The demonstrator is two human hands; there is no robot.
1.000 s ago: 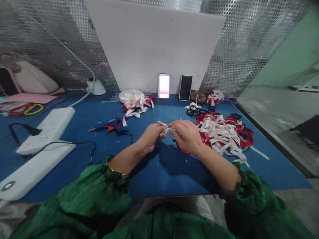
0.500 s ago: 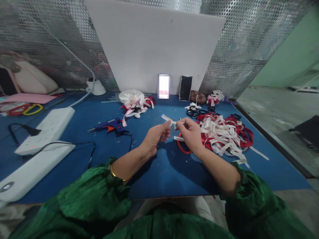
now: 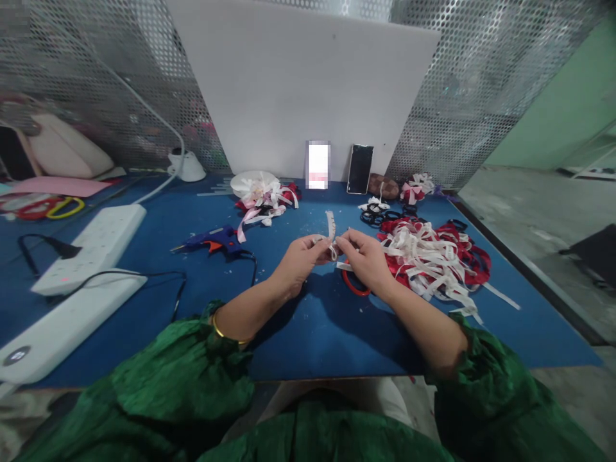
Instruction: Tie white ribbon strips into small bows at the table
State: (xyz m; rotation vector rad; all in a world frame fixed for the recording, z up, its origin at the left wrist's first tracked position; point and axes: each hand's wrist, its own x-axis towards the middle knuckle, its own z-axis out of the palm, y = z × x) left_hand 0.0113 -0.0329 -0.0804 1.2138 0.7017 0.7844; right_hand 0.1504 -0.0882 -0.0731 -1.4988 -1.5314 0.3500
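Note:
My left hand [image 3: 299, 262] and my right hand [image 3: 367, 258] meet over the middle of the blue table [image 3: 312, 321]. Both pinch a short white ribbon strip [image 3: 330, 226], whose free end stands up between the fingertips. A red hair ring [image 3: 355, 285] lies on the table just under my right hand. Right of that hand is a heap of white ribbon strips and red ribbons [image 3: 433, 260]. A blue hot-glue gun [image 3: 212, 240] lies left of my left hand with its black cord trailing forward.
White power strips [image 3: 91, 247] and a white box [image 3: 67, 324] sit at the left. Finished pink-white bows [image 3: 262, 199], black hair rings [image 3: 378, 217], two phones [image 3: 360, 169] and a white board [image 3: 308, 90] stand at the back. The table's edge runs along the right.
The ribbon strip has been turned from lying sideways to standing upright between my fingertips. Both hands stayed close together over the same spot.

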